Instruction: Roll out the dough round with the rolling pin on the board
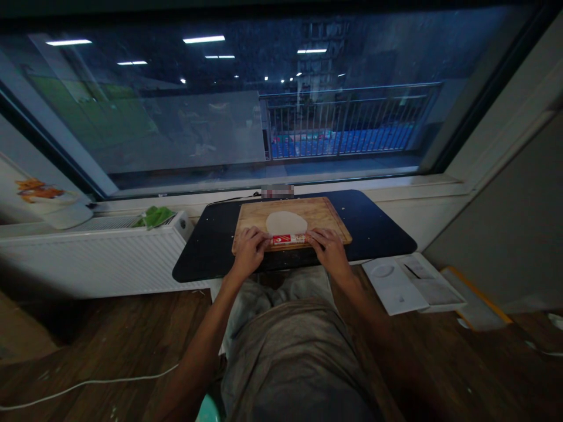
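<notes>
A flat round of pale dough [286, 223] lies on a wooden board [334, 218] that rests on a small dark table [378, 225]. Along the board's near edge lies a thin roller with a red and white label [288, 239]. My left hand [250, 249] presses on the roller's left end with its fingers curled over it. On the right end sits my right hand [328, 246], fingers laid over it the same way. The roller lies just in front of the dough's near edge.
A white radiator [88, 252] with a green cloth [153, 215] stands left of the table under a large window. White flat boxes [404, 281] lie on the wooden floor at the right. A white cable [88, 384] runs across the floor at the left.
</notes>
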### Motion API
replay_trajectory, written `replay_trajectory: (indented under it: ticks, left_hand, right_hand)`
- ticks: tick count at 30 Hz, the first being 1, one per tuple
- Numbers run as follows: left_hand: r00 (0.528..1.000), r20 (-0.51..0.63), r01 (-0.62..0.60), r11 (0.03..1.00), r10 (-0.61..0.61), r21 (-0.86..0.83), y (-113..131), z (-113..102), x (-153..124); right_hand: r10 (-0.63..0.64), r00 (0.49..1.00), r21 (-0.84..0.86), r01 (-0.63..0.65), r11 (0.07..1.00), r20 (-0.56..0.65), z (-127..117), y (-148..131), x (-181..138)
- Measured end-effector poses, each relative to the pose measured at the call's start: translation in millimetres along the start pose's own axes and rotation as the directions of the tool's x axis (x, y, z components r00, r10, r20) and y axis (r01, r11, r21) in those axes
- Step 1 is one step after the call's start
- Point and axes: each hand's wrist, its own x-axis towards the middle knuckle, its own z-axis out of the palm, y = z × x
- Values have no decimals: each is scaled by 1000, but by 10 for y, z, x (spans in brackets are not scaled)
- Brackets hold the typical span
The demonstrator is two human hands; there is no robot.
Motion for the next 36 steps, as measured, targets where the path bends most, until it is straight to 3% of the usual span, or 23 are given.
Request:
replay_trajectory:
  ticks: [6,15,25,32,36]
  left_hand:
    - [999,-42,-25,999,23,-46,-17,26,9]
    - [1000,1,28,996,-28,80,-22,95,198]
    - [996,-85,40,999,-39,3,81,50,-143]
    - [997,-8,72,994,-71,77,-24,136,170]
    - [997,-34,73,990,-69,121,-20,170,135]
  right_hand:
    - [-82,983,122,103,987,-163,151,163,-34]
    - [-23,991,96,36,995,-131,208,111,179]
    - [-24,981,108,45,993,-192,156,78,-114]
    - [2,995,136,12,991,-102,168,175,231]
    - [-22,992,158,41,987,-123,233,205,214]
